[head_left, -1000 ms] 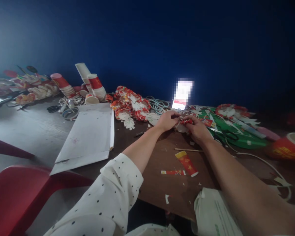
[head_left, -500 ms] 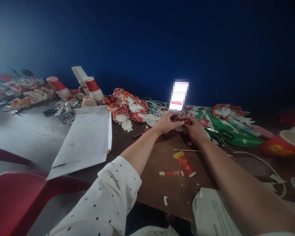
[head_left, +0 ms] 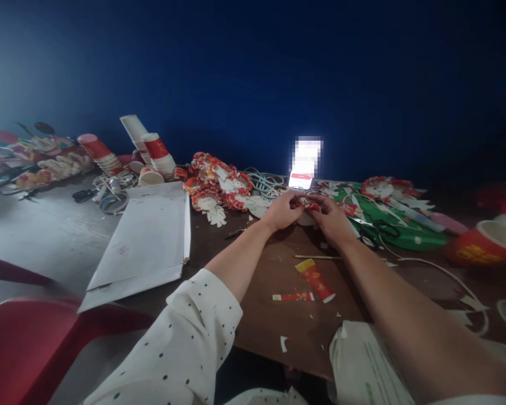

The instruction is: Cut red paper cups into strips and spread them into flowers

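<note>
1. Along the worktop's near edge, toward the right, a pale bag lay beside the right forearm.
2. Between that edge and the hands lay a red strip, a cut cup and a stick; wrists were best lifted over them.
3. Toward the far edge, the left hand and right hand nearly met, fingers drawn in, both holding a small red piece. How firmly, I could not tell.
4. The piece looked thin and easily creased, so I judged that a light fingertip pinch suited it, one hand steadying while the other made small moves.
5. It lay between the fingertips, right of the left thumb and left of the right palm, partly hidden.
6. Scissors pointed toward the right wrist, which needed care when turning outward.
7. Near the far edge, beyond the piece, stood a lit phone.
</note>
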A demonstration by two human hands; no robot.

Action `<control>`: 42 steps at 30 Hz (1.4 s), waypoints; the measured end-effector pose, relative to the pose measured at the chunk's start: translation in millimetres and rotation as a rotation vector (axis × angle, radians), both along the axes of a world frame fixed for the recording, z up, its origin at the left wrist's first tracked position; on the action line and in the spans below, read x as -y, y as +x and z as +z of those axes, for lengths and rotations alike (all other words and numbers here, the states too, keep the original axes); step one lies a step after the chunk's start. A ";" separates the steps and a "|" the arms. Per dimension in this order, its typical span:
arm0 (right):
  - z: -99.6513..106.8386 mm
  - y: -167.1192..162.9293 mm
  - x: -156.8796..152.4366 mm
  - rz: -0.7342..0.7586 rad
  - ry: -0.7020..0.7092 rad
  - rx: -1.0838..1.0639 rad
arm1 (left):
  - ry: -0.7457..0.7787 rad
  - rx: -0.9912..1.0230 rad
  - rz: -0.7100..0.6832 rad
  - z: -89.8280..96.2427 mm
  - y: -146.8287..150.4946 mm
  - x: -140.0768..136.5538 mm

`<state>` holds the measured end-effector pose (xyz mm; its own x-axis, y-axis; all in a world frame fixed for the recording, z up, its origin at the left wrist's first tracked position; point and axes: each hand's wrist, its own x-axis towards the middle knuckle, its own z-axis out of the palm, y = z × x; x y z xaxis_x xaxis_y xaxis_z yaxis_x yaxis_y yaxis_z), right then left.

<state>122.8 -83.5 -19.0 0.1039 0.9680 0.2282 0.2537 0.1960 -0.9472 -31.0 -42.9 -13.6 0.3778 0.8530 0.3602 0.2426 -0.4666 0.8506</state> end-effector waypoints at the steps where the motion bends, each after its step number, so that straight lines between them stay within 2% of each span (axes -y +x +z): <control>1: 0.5 -0.1 0.6 -0.011 0.004 0.027 | 0.007 -0.014 0.012 -0.7 -0.2 -0.5; 5: 4.3 -1.2 3.6 -0.061 0.007 0.117 | 0.006 -0.052 0.043 0.2 -0.8 0.9; 10: 8.4 -2.9 6.2 -0.101 -0.030 0.105 | -0.069 -0.131 0.089 4.2 -1.7 3.1; 17: 6.0 -2.7 3.7 -0.134 -0.049 0.084 | -0.141 -0.207 0.077 4.0 -1.9 0.4; 25: 1.1 -0.3 0.5 -0.126 -0.035 0.107 | -0.085 -0.229 0.118 4.1 -2.7 -0.1; 31: 3.9 -1.1 2.4 -0.159 -0.046 0.201 | -0.039 -0.137 0.030 -0.9 -1.8 -3.9; 36: 3.0 -0.9 1.6 -0.148 -0.052 0.229 | 0.011 -0.174 0.009 -2.7 -1.2 -4.3; 42: 3.5 -0.9 2.1 -0.172 -0.065 0.261 | -0.024 -0.211 0.046 1.4 -1.9 -0.5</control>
<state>121.9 -85.6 -15.5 0.2138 0.9547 0.2069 0.5140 0.0702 -0.8549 -32.9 -42.3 -12.2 0.4033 0.8783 0.2567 0.4368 -0.4312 0.7894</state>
